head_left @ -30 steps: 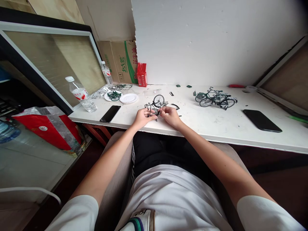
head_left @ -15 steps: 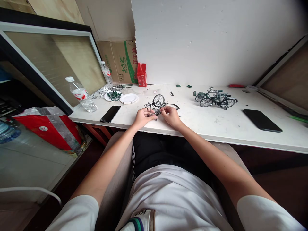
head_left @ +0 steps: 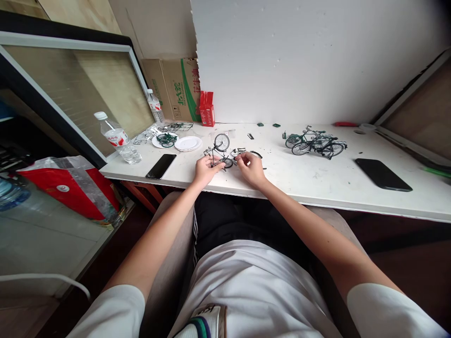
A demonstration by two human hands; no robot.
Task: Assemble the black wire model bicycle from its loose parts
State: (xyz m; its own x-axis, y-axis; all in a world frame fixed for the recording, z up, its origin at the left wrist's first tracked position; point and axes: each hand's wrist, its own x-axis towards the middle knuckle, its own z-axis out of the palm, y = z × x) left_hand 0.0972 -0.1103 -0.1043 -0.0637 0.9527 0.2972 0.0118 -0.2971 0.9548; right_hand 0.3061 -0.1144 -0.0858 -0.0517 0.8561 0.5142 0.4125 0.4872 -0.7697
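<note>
A small black model bicycle (head_left: 221, 142) is tilted above the white table (head_left: 282, 180), its round wheel raised. My left hand (head_left: 206, 170) is closed on its lower part, thumb and fingers on either side of the frame. To the right, my right hand (head_left: 249, 168) is pinched, its fingertips near small dark parts (head_left: 237, 152); whatever lies between them is too small to make out. Just behind that hand lies a curved black piece (head_left: 257, 154). Assembled model bicycles (head_left: 308, 144), dark and green, stand together further right.
A phone (head_left: 161, 166) lies left of my hands, a black flat device (head_left: 382, 174) at the right. Behind are white plates (head_left: 188, 143), one with green parts (head_left: 166, 140), a red box (head_left: 207, 109), a carton (head_left: 172, 89) and bottles (head_left: 118, 139).
My left hand and the model bicycle have shifted slightly left, away from my right hand, opening a gap between them. My right hand has barely moved.
</note>
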